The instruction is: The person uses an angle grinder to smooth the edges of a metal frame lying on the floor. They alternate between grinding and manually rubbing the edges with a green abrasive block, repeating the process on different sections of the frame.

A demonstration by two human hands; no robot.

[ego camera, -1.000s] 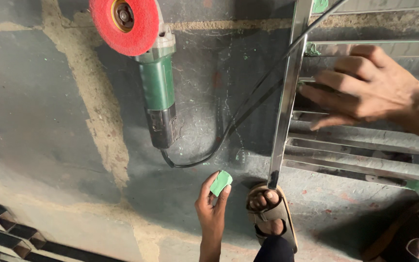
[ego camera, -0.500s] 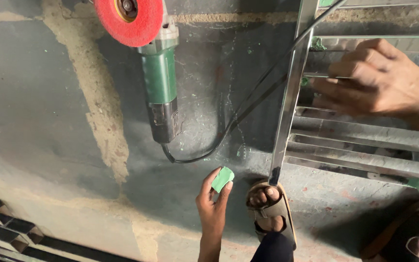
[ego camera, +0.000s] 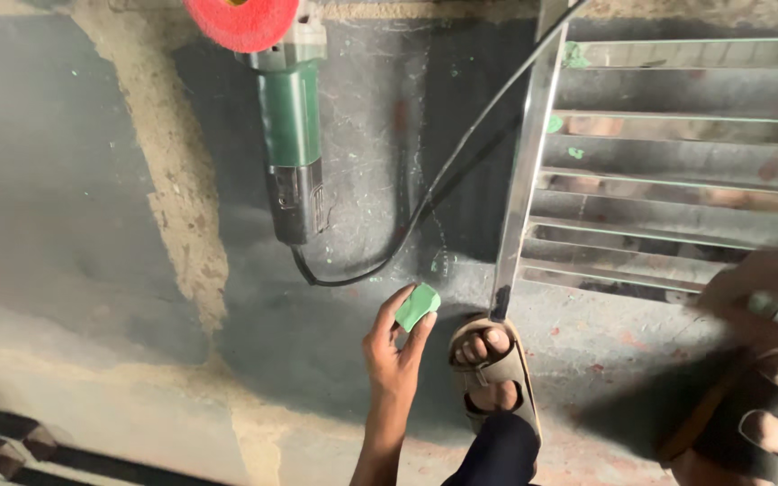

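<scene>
My left hand [ego camera: 395, 351] pinches a small green block [ego camera: 417, 306] between thumb and fingers, low over the concrete floor and just left of my sandalled foot [ego camera: 488, 369]. My right hand [ego camera: 758, 292] is blurred at the lower right, resting on the near bars of a shiny steel frame [ego camera: 526, 171]; whether it grips a bar is unclear. A green angle grinder [ego camera: 292, 135] with a red disc [ego camera: 240, 20] lies on the floor above my left hand, its black cable [ego camera: 425, 202] curving away toward the frame.
The steel frame's slats [ego camera: 677, 180] fill the right half. My other sandalled foot [ego camera: 754, 414] sits at the lower right. A pale rough strip [ego camera: 177, 180] runs down the grey concrete. Dark patterned edging [ego camera: 11, 441] lies at the lower left.
My right hand has dropped from the upper slats of the frame to its near edge at the lower right. The view has shifted down, and my left hand keeps holding the green block.
</scene>
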